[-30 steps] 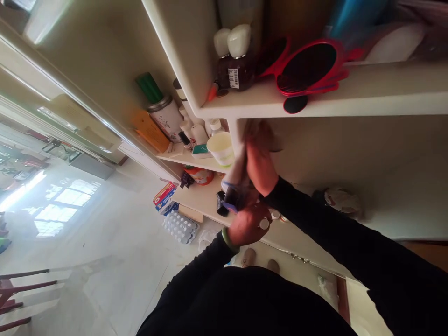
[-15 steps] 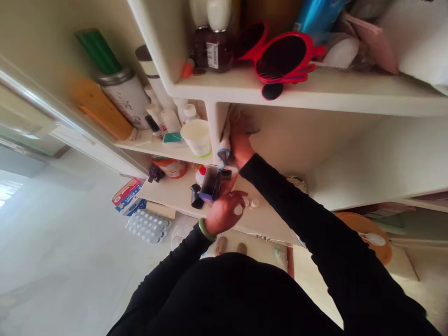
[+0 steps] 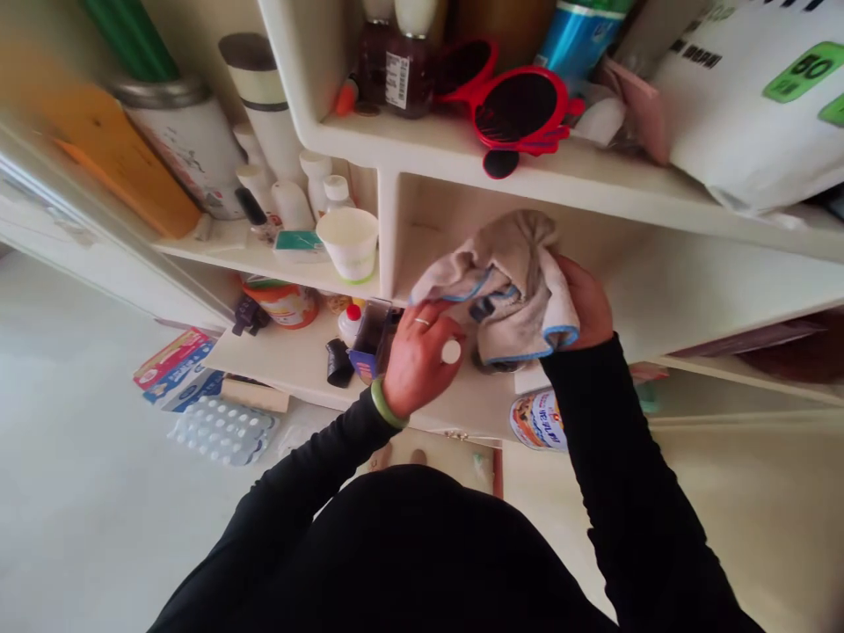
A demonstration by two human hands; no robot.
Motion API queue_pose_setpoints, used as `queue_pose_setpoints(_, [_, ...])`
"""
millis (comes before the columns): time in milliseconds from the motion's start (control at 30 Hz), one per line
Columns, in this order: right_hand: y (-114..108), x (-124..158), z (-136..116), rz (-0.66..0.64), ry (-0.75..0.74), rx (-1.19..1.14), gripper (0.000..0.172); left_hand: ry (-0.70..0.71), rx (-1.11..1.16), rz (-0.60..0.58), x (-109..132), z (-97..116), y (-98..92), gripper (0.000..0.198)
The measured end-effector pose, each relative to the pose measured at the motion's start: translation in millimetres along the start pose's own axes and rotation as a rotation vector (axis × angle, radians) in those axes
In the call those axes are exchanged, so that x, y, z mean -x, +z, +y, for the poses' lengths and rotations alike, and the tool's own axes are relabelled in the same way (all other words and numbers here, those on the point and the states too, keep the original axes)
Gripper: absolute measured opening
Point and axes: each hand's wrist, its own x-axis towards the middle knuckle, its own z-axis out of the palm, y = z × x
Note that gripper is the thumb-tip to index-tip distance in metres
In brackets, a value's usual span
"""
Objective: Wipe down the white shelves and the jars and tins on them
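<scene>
A crumpled grey cloth with blue edging (image 3: 520, 272) hangs in front of the middle shelf compartment. My right hand (image 3: 586, 303) is closed on its right side. My left hand (image 3: 422, 360), wearing a ring and a green bangle, is curled round a small thing with a round white end (image 3: 451, 352); the rest of it is hidden in the palm. The left fingertips reach the cloth's lower left edge. Just left of that hand, on the lower shelf, are an open dark blue box (image 3: 370, 338), a red-capped white bottle (image 3: 351, 323) and a black object (image 3: 338, 362).
Red sunglasses (image 3: 518, 110) and dark bottles (image 3: 410, 75) stand on the shelf above. A white cup (image 3: 349, 242) and several small bottles are on the left shelf. A printed tin (image 3: 537, 420) is below my right forearm. Boxes (image 3: 175, 365) and a blister-like pack (image 3: 224, 429) lie at lower left.
My right hand has drawn the cloth out from the compartment's left wall and moved right with it, spreading it into view. My left hand has risen from beside the blue box to the cloth.
</scene>
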Motion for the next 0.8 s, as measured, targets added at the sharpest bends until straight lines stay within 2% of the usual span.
queue_pose_setpoints(67, [-24.8,12.7,4.2,0.19,0.072,-0.01,0.042,-0.009,-0.029,-0.025,-13.0,-3.9,13.4,0.013])
queue_pose_setpoints(100, [-36.3,19.5,6.3,0.277,0.063,0.026,0.043,-0.018,-0.042,-0.034,-18.7,-6.5,20.0,0.013])
queue_pose_setpoints(167, [-60.6,31.8,10.6,0.377,-0.103,0.305,0.042,-0.029,-0.058,-0.039,-27.6,-11.6,31.0,0.014])
queue_pose_setpoints(200, [-74.1,36.8,12.7,0.37,-0.208,0.503,0.038,-0.031,-0.06,-0.035,-30.6,-13.8,35.2,0.014])
queue_pose_setpoints(267, [-103.5,43.5,17.1,0.29,-0.329,0.861,0.031,-0.031,-0.055,-0.024,-33.7,-17.3,41.0,0.015])
queue_pose_setpoints(300, [-118.3,45.1,19.3,0.219,-0.329,0.981,0.032,-0.032,-0.05,-0.022,-34.0,-18.8,43.2,0.015])
queue_pose_setpoints(367, [-144.0,44.1,23.2,0.047,-0.266,1.097,0.036,-0.035,-0.036,-0.028,-33.0,-21.8,47.1,0.016])
queue_pose_setpoints(433, [-159.0,36.0,27.4,-0.094,-0.197,1.133,0.039,-0.039,-0.021,-0.039,-30.8,-25.4,51.1,0.016])
queue_pose_setpoints(500, [-160.8,19.4,33.2,-0.133,-0.157,1.159,0.045,-0.042,-0.001,-0.047,-28.7,-29.1,55.2,0.013])
queue_pose_setpoints(600, [-148.8,-13.3,44.8,-0.108,-0.079,1.229,0.059,-0.056,0.041,-0.053,-27.4,-32.7,59.3,0.011])
queue_pose_setpoints(667, [-142.7,-27.0,48.5,-0.138,-0.039,1.285,0.063,-0.07,0.078,-0.053,-27.7,-33.1,60.0,0.013])
queue_pose_setpoints(733, [-145.5,-26.2,43.3,-0.224,-0.029,1.324,0.055,-0.086,0.111,-0.051,-28.3,-32.3,59.6,0.016])
queue_pose_setpoints(800, [-157.1,-13.5,29.4,-0.284,-0.029,1.328,0.04,-0.097,0.134,-0.049,-28.7,-31.1,58.9,0.017])
